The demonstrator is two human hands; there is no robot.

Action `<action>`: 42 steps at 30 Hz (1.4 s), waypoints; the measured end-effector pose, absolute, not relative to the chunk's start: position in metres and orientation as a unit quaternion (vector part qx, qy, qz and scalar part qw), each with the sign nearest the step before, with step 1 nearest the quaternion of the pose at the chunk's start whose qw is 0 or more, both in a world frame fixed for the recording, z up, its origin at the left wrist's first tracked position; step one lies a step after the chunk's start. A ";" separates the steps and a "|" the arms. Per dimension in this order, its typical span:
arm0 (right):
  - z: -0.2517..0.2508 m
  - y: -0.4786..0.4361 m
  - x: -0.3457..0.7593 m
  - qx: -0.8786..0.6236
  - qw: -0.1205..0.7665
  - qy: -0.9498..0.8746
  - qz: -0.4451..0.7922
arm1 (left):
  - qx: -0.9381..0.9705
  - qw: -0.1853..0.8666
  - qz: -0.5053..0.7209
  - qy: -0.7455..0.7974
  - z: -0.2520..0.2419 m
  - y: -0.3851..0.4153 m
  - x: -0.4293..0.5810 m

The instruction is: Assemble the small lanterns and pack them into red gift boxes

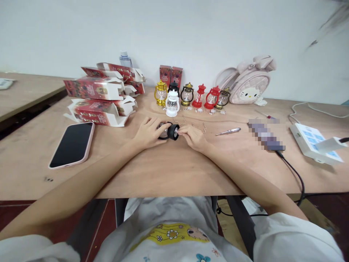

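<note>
Black toy lantern (172, 131) lies on its side on the plywood table (174, 171), caught between both hands. Left hand (148, 131) wraps the globe end, and its fingers cover most of the clear glass part. Right hand (194, 136) has thumb and forefinger pinched narrow against the round base, which faces right. Whether a small part sits in that pinch is too small to tell.

Just beyond the grip: white lantern (172, 103), upright. Behind it runs a row of lanterns: gold lantern (160, 92), a second black one half hidden by the white, a bronze-trimmed one, two red lanterns (212, 97), and a dark one at the far right end. Loose wire handles (203, 126) lie just past the right hand.

Right of the grip: small screwdriver (228, 131), then a blurred-out block (265, 135) that cannot be identified, with a black cable (296, 174) running off the table edge. Power strip (311, 142) is farther right, partly cut off by a plug.

Left of the grip: smartphone (72, 144), screen dark. Beyond it is a pile of red cartons (94, 88) with end flaps open and their insides not visible. A bottle top (125, 58) shows behind them, the rest hidden. Two red boxes (171, 74) stand closed behind the lantern row. The pink cat-face bag (249, 87) leans at the wall, its contents not visible.
</note>
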State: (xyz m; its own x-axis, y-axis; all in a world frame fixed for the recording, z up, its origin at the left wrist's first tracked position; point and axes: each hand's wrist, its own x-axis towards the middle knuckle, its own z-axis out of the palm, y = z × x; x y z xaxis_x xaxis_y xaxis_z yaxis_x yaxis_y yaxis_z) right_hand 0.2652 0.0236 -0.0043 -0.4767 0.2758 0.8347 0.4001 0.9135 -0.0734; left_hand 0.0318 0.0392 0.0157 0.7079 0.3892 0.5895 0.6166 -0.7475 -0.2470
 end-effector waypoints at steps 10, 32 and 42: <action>0.002 0.024 0.267 -0.218 0.476 -0.844 -0.117 | -0.894 0.259 -0.268 -0.247 0.014 0.041 0.031; 0.003 0.021 0.260 -0.183 0.491 -0.838 -0.150 | -0.892 0.259 -0.285 -0.237 0.015 0.041 0.030; 0.001 0.021 0.263 -0.184 0.485 -0.847 -0.117 | -0.894 0.258 -0.273 -0.245 0.014 0.040 0.030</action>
State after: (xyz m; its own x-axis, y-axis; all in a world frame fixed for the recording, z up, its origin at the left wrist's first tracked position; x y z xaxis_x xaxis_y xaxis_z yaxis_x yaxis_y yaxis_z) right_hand 0.2626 0.0209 0.0006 -0.4625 0.1986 0.8641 0.4257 0.9046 0.0199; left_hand 0.0299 0.0404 0.0137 0.7312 0.2970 0.6141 0.5788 -0.7465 -0.3281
